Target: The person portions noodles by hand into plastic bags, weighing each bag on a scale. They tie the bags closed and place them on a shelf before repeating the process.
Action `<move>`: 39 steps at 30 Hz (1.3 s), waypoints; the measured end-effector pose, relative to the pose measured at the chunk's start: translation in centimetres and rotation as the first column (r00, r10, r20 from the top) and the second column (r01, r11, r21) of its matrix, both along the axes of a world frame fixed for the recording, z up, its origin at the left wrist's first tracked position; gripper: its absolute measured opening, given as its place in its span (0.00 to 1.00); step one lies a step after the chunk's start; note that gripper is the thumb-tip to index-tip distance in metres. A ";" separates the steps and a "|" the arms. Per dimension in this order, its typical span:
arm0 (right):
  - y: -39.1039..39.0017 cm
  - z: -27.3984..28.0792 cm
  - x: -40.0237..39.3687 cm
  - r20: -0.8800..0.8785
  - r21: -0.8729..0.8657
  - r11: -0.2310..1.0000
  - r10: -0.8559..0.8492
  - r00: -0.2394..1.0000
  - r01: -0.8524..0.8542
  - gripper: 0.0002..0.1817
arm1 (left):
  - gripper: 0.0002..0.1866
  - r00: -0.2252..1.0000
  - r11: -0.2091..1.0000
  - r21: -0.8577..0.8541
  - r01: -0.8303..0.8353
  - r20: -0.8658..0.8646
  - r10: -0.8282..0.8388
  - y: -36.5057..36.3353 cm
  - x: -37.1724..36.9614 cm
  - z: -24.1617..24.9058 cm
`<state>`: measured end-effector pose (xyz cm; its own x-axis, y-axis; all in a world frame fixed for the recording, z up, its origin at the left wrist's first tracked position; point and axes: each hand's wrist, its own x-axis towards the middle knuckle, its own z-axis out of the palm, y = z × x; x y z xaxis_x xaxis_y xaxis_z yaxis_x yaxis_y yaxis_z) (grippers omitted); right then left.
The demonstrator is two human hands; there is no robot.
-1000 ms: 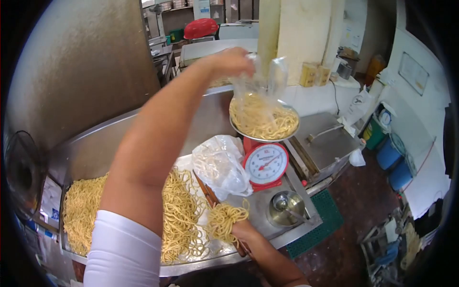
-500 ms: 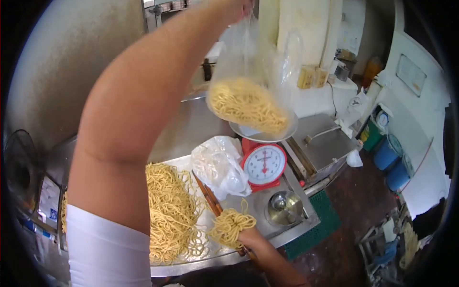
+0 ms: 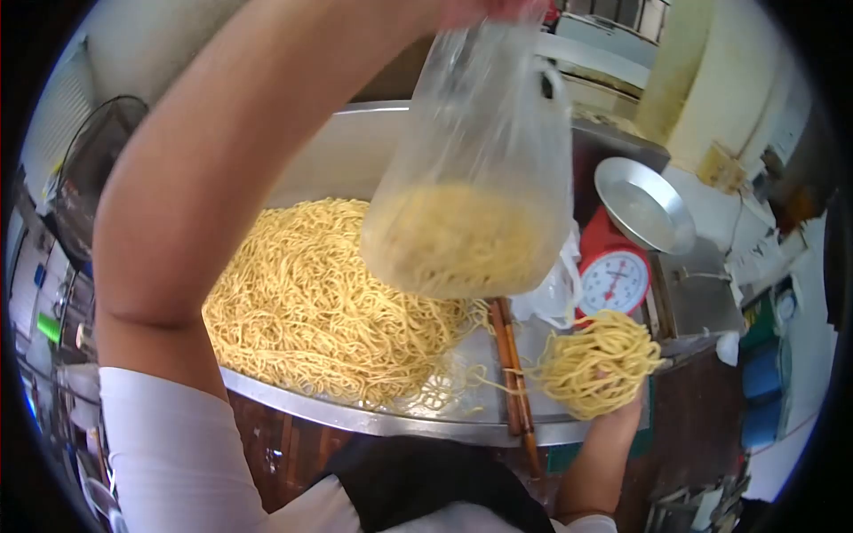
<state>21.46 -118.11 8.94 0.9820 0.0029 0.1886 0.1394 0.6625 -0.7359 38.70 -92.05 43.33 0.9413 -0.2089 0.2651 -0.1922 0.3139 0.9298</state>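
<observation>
My left hand (image 3: pixel 493 11), partly cut off by the top edge, is closed on the top of a clear plastic bag (image 3: pixel 471 115). Yellow noodles (image 3: pixel 462 240) fill the bottom of this hanging bag. My right hand (image 3: pixel 622 401) grips a loose bundle of noodles (image 3: pixel 595 364), which covers most of its fingers. A large heap of noodles (image 3: pixel 329 302) lies on the metal tray (image 3: pixel 453 431), below and left of the bag. Two brown wooden sticks (image 3: pixel 511 373) lie across the tray's right part, left of my right hand.
A red dial scale (image 3: pixel 613 275) with a round metal pan (image 3: pixel 644 204) stands at the right, beyond my right hand. White plastic bags (image 3: pixel 555 289) lie beside it. A metal box (image 3: pixel 702 298) is farther right, and blue bins (image 3: pixel 761 391) stand on the floor.
The bag of noodles has moved away from the scale and now hangs over the tray, nearer to me. My right hand has lifted its noodle bundle. The view has turned rightward-to-left.
</observation>
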 end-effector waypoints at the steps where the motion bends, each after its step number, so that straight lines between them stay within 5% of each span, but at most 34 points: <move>1: -0.5 -0.6 0.5 -0.015 -0.042 0.996 -0.077 0.997 0.077 0.28 | 0.13 1.000 1.000 0.000 -0.020 0.001 0.020 2.3 -1.4 -1.6; 3: -0.9 -1.5 1.8 -0.030 -0.085 0.987 -0.141 0.990 0.138 0.28 | 0.14 0.993 0.985 0.161 -0.056 0.107 0.039 7.1 -4.7 -4.9; 7: 2.7 0.3 3.9 -0.040 -0.142 0.987 -0.076 0.996 0.070 0.28 | 0.19 0.996 0.990 0.128 -0.067 -0.046 0.073 11.8 -12.1 -10.7; 10: 7.4 2.3 6.4 0.132 -0.115 0.989 0.102 0.986 -0.087 0.33 | 0.23 0.961 0.989 0.135 -0.064 -0.259 0.097 14.3 -14.2 -15.0; 16: 21.1 7.3 9.8 0.326 0.022 0.956 0.269 0.906 -0.292 0.28 | 0.28 0.926 0.988 0.084 -0.133 -0.345 0.154 19.9 -17.6 -17.9; 18: 25.1 6.4 10.4 0.159 0.315 0.638 0.695 0.702 -0.703 0.27 | 0.28 0.925 0.991 0.024 -0.131 -0.358 0.131 20.9 -18.5 -18.2; 20: 31.2 4.3 9.8 0.278 0.280 0.239 0.907 0.316 -0.930 0.27 | 0.28 0.930 0.992 -0.006 -0.125 -0.349 0.115 21.8 -18.9 -19.1; 21: 32.6 3.4 9.6 0.042 -0.229 0.389 0.920 0.391 -0.892 0.28 | 0.28 0.937 0.995 -0.026 -0.100 -0.339 0.085 22.3 -19.0 -19.6; 22: 33.4 2.6 9.5 -0.128 -0.696 0.316 0.829 0.545 -0.645 0.29 | 0.27 0.933 0.993 -0.060 -0.104 -0.351 0.076 22.8 -19.1 -19.9; 23: 33.4 1.3 9.6 -0.132 -0.700 0.312 0.827 0.547 -0.642 0.29 | 0.27 0.935 0.992 -0.068 -0.102 -0.348 0.072 23.5 -19.2 -20.7; 24: 32.9 -0.1 9.7 -0.177 -0.930 0.044 0.817 0.548 -0.365 0.29 | 0.26 0.927 0.991 -0.072 -0.112 -0.368 0.078 24.2 -19.3 -21.8; 25: 32.3 -1.2 9.8 -0.220 -0.969 -0.245 0.797 0.563 -0.031 0.29 | 0.26 0.916 0.990 -0.076 -0.121 -0.393 0.082 24.9 -19.5 -22.7; 26: 32.1 0.4 9.4 -0.234 -0.966 -0.257 0.792 0.564 -0.039 0.29 | 0.26 0.913 0.989 -0.088 -0.118 -0.401 0.074 25.4 -19.7 -23.4; 28: 31.8 5.2 8.4 -0.442 -0.798 -0.597 0.496 0.747 -0.076 0.28 | 0.25 0.894 0.985 0.004 -0.171 -0.420 0.156 26.4 -20.1 -24.5; 29: 31.7 5.3 7.8 -0.454 -0.791 -0.606 0.481 0.750 -0.090 0.28 | 0.25 0.892 0.987 -0.007 -0.158 -0.429 0.140 26.9 -20.3 -24.7; 31: 31.2 5.2 6.5 -0.454 -0.528 -0.840 0.407 0.793 0.129 0.22 | 0.26 0.921 0.995 -0.039 -0.093 -0.383 0.072 27.7 -20.5 -24.9; 35: 28.5 3.6 5.3 -0.490 -0.381 -0.878 0.457 0.742 0.289 0.18 | 0.28 0.921 0.999 -0.048 0.001 -0.389 -0.019 28.1 -20.9 -25.5; 37: 28.7 8.3 5.2 -0.407 -0.505 -0.812 0.523 0.749 0.293 0.13 | 0.29 0.921 0.998 -0.061 0.006 -0.387 -0.029 28.6 -20.9 -25.9; 39: 28.3 12.9 5.6 -0.185 -0.834 -0.490 0.682 0.708 0.253 0.09 | 0.29 0.923 0.998 -0.069 0.006 -0.382 -0.032 28.9 -20.8 -26.2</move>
